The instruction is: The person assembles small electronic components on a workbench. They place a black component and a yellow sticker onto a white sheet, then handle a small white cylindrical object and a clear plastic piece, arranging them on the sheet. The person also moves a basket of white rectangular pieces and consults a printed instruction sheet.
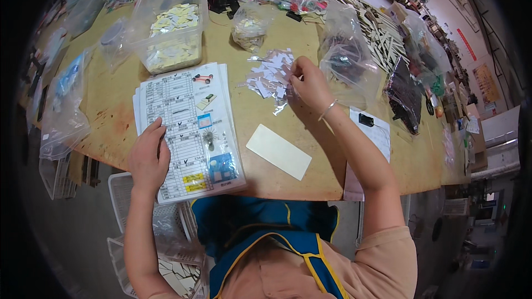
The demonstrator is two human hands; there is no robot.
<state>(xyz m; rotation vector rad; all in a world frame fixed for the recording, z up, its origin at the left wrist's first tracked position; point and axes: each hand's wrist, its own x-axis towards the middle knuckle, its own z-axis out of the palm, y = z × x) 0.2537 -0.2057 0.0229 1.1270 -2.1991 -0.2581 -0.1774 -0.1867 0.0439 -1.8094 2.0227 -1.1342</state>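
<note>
My left hand [149,155] lies with fingers stretched out on the left edge of a stack of printed sheets [178,97], which carry tables and small coloured pictures and look bagged in clear plastic. At the right side of a loose pile of small whitish paper slips [269,75], my right hand [311,84] has its fingers pinched together. What sits between those fingertips is too small to make out. Between the stack and my right forearm, a blank cream rectangular board [279,151] rests flat on the table.
A clear plastic tub [166,50] of pale yellow pieces stands behind the stack, beside a small knotted bag [249,27]. To the right are clear bags [349,58], many thin wooden strips [382,39] and a dark wrapped bundle [403,97]. White baskets [124,194] sit below the table edge.
</note>
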